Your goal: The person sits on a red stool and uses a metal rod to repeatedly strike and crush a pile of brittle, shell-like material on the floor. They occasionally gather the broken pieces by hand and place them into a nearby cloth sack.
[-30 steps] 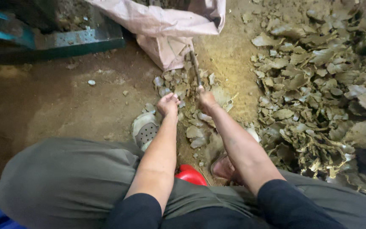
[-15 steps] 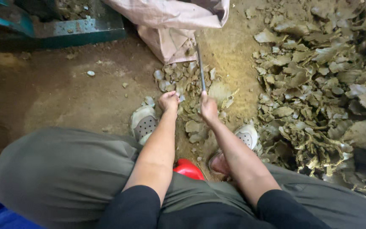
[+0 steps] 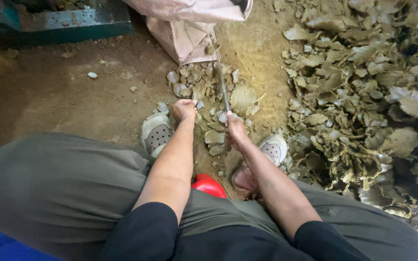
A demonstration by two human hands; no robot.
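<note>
— Olive-green cloth fills the near edge, doesn't it?

— Yes, the trousers [image 3: 59, 193] over both bent knees, with black sleeves [image 3: 146, 234] just above them. A red stool [image 3: 209, 185] shows between the legs.

— And the feet?

— Pale perforated clogs: the left clog [image 3: 156, 133] sits beside the left wrist, the right clog [image 3: 273, 147] just beyond the right forearm, both on the brown dirt floor [image 3: 73, 106].

— What are the hands doing?

— The left hand [image 3: 184, 109] is curled into a closed fist at the near edge of the small pile of shells [image 3: 209, 92]; whether it grips a shell inside, I cannot tell. The right hand [image 3: 235, 129] is closed around the handle of a thin dark tool [image 3: 222, 89], whose blade points away from the person, over that pile, towards the sack.

— So the tool lies where exactly?

— Between the two clogs and farther out, raised over the muddy shells, its tip near the sack's lower corner.

— Beyond that?

— A pinkish woven sack [image 3: 185, 29] stands at the top, a teal metal frame [image 3: 64, 21] to its left, and a large heap of muddy shells [image 3: 364, 87] fills the right side.
</note>
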